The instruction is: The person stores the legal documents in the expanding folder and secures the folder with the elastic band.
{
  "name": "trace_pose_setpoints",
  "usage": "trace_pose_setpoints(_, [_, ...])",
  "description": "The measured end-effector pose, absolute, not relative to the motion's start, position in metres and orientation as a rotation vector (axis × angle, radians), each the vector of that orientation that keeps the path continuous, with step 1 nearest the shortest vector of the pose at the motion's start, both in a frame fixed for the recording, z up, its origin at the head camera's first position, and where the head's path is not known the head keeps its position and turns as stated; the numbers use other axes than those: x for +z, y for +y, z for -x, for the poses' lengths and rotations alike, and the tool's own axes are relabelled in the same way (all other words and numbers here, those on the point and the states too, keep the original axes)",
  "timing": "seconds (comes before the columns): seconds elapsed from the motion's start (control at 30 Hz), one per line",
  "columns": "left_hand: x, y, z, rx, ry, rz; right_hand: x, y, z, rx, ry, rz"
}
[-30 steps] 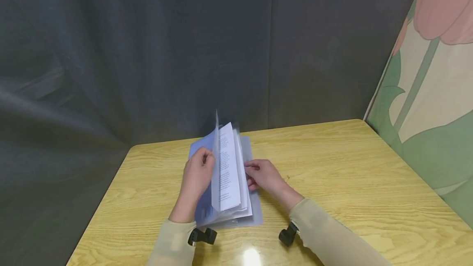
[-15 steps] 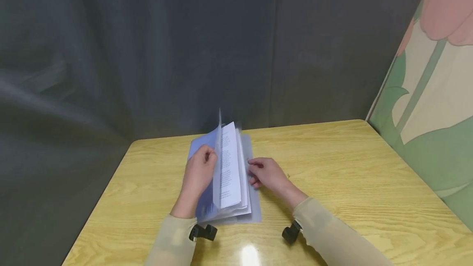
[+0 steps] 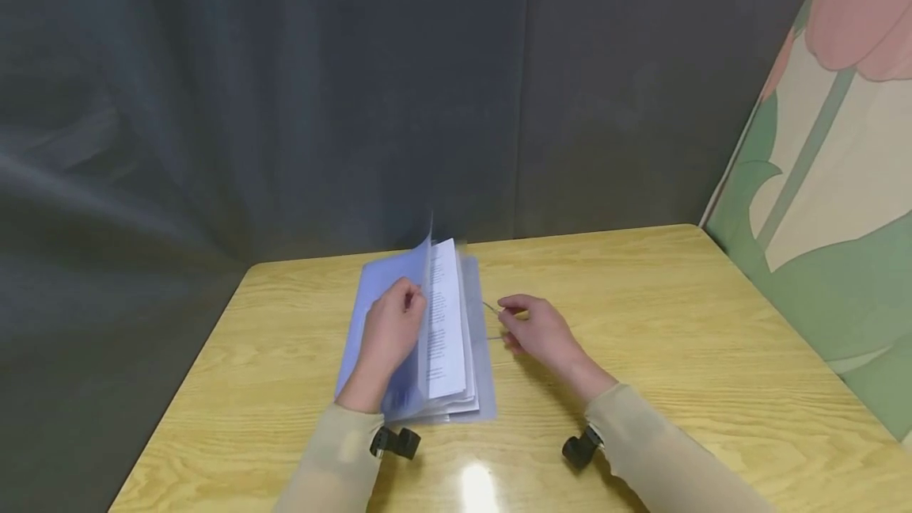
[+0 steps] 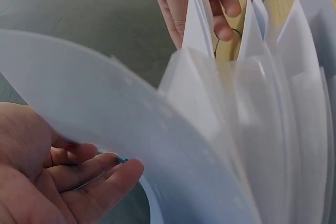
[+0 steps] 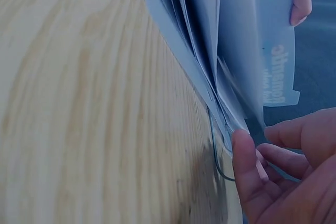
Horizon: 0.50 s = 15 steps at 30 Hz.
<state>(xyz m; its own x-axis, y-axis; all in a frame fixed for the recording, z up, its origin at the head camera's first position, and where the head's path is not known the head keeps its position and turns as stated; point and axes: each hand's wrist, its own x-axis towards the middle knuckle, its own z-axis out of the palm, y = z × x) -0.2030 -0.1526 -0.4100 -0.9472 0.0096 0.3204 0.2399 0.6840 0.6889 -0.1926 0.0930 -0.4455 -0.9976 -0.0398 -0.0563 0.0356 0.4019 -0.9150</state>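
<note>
A translucent blue plastic document folder (image 3: 390, 271) stands part open on the wooden table, with printed paper sheets (image 3: 445, 323) fanned inside clear pockets. My left hand (image 3: 394, 323) holds its raised front cover by the edge, fingers curled. In the left wrist view that cover bends across the left hand (image 4: 63, 174), and a bit of dark cord shows near the fingertips. To the folder's right, my right hand (image 3: 541, 331) pinches a thin elastic cord (image 3: 492, 308), which stretches from the back cover. The right wrist view shows the cord (image 5: 214, 148) looping below the right fingers.
The wooden table (image 3: 641, 323) reaches back to a dark curtain (image 3: 385, 101). At the right stands a panel painted with tulips (image 3: 841, 204). Black wrist cameras (image 3: 396, 443) sit on both sleeves.
My right hand has moved right, away from the folder's edge, drawing the cord out into view. The left hand and the front cover have shifted slightly right.
</note>
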Motion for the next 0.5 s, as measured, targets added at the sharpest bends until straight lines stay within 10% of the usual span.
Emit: trace_pose_setpoints(0.5, [-0.426,-0.137,0.201,-0.921,-2.671,0.301,-0.451,0.118,0.187,-1.676,2.601,-0.008])
